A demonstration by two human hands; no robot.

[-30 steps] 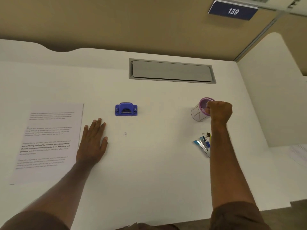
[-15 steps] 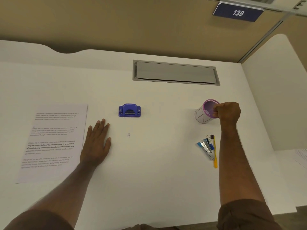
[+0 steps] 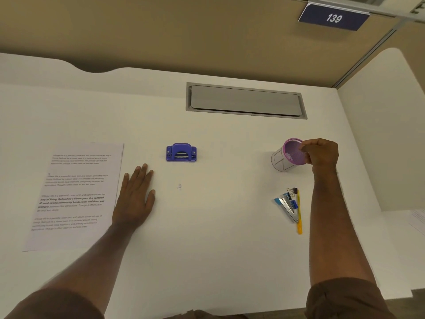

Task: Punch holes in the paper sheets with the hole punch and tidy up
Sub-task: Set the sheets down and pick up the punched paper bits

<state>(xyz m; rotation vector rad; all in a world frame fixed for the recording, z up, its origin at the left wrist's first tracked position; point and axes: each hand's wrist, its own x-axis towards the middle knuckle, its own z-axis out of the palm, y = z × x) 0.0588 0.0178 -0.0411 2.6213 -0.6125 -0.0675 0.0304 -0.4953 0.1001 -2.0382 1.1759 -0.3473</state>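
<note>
Desk [image 3: 218, 226], white, seen from above in the head view.

Hole punch [image 3: 181, 153]: blue, standing at centre of the desk, untouched. It lies beyond and slightly right of the left hand, apart from it, and well apart from the right hand.

Paper sheets [image 3: 76, 194]: printed pages, flat at the left of the desk, long edge just beside the left hand.

Left hand [image 3: 135, 199]: palm down on the desk, fingers together and extended, holding nothing.

Right hand [image 3: 320, 154]: fingers curled around the rim of the pen cup, gripping it.

Pen cup [image 3: 287, 155]: pink mesh, tilted with its mouth toward the camera, at the right of the desk.

Stationery cluster, near the right forearm: stapler [image 3: 287, 208], yellow pen [image 3: 299, 212], black binder clip [image 3: 292, 190].

Grey cable hatch [image 3: 246, 101], at the far side of the desk.
</note>
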